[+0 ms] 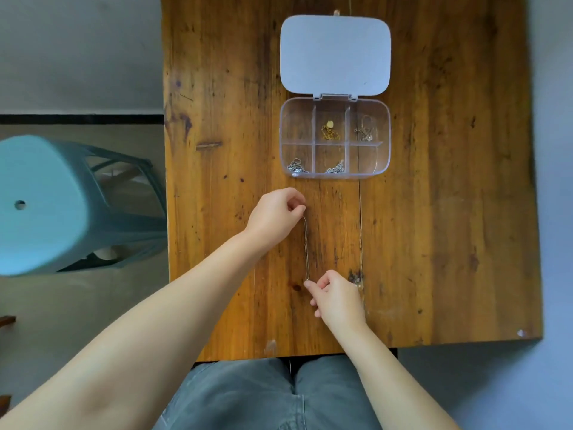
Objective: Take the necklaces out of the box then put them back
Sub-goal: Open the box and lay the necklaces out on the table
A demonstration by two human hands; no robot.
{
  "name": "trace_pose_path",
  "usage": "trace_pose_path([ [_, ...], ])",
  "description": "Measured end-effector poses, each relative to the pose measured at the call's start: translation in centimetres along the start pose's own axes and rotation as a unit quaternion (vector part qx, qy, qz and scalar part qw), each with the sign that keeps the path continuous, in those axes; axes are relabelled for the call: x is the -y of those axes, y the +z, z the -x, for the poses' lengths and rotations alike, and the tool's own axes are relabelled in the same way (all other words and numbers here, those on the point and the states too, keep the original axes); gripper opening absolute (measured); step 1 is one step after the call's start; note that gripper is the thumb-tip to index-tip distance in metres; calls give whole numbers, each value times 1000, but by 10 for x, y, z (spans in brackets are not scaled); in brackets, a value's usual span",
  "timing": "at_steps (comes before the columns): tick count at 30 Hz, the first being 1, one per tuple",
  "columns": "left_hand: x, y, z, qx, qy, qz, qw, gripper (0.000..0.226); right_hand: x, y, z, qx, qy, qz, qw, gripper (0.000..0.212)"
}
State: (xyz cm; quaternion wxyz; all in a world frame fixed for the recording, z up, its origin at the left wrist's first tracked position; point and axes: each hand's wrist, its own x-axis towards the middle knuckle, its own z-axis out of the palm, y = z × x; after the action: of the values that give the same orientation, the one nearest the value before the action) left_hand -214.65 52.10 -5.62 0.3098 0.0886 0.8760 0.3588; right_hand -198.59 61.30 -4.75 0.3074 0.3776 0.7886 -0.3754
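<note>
A clear plastic box [386, 141] with six compartments stands open on the wooden table [449, 212], its white lid [335, 54] folded back. A gold necklace [329, 131] lies in the top middle compartment, silver chains in the top right [366, 131], bottom left [296, 166] and bottom middle [336, 168]. A thin silver necklace [306, 248] is stretched in a line in front of the box. My left hand [276, 217] pinches its far end. My right hand [336, 297] pinches its near end.
A teal plastic stool [46, 206] stands on the floor left of the table. The table's near edge is just above my lap in grey trousers [266, 395]. A small pale scrap [521, 333] lies at the table's near right corner.
</note>
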Motion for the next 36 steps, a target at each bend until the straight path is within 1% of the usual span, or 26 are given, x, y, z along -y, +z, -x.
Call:
trace_pose_path([
  [2,1,-9,1,-46,19,3,999,15,12,-22,-7,-11,-28,41,999,25],
  [4,0,-20,1,-118,51,1,992,11,33,-54,-22,-38,-74,25,996,20],
  [6,-6,-30,-6,-168,91,-20,981,9,63,-91,-46,-77,-136,-1,988,15],
  [8,-16,-35,-17,-174,122,-62,975,16,98,-121,-73,-124,-212,26,969,15],
  [11,-27,-34,-34,-153,131,-125,972,18,146,-147,-116,-180,-288,121,933,26],
  [15,-26,-33,-42,-158,136,-129,969,12,172,-149,-158,-178,-294,313,885,30],
  [16,-25,-32,-43,-164,141,-129,968,12,173,-147,-164,-183,-297,341,873,29],
  [19,-23,-31,-46,-170,145,-134,966,13,173,-141,-171,-215,-307,366,852,25],
  [22,-21,-29,-44,-176,141,-130,965,13,169,-135,-170,-209,-314,369,850,20],
  [25,-21,-30,-43,-175,147,-135,964,13,168,-136,-165,-187,-316,328,870,17],
  [27,-22,-32,-42,-189,150,-161,957,14,172,-143,-155,-173,-308,267,897,15],
  [28,-24,-34,-42,-201,149,-172,953,19,174,-147,-146,-153,-304,214,916,12],
  [30,-36,-37,-42,-198,152,-156,956,40,175,-157,-122,-81,-301,78,947,5],
  [31,-45,-39,-44,-176,166,-126,962,48,174,-163,-109,-44,-309,24,950,2],
  [32,-55,-42,-46,-141,184,-86,969,51,173,-169,-96,-13,-322,-14,947,2],
  [33,-66,-44,-48,-99,204,-43,973,45,170,-175,-82,11,-336,-46,941,3],
  [34,-77,-45,-47,-65,220,-8,973,32,165,-182,-69,31,-348,-82,934,4],
  [35,-86,-46,-45,-37,220,22,975,17,159,-188,-57,50,-351,-126,927,5],
  [36,-94,-47,-42,-21,207,53,977,15,151,-193,-46,72,-346,-180,918,6],
])
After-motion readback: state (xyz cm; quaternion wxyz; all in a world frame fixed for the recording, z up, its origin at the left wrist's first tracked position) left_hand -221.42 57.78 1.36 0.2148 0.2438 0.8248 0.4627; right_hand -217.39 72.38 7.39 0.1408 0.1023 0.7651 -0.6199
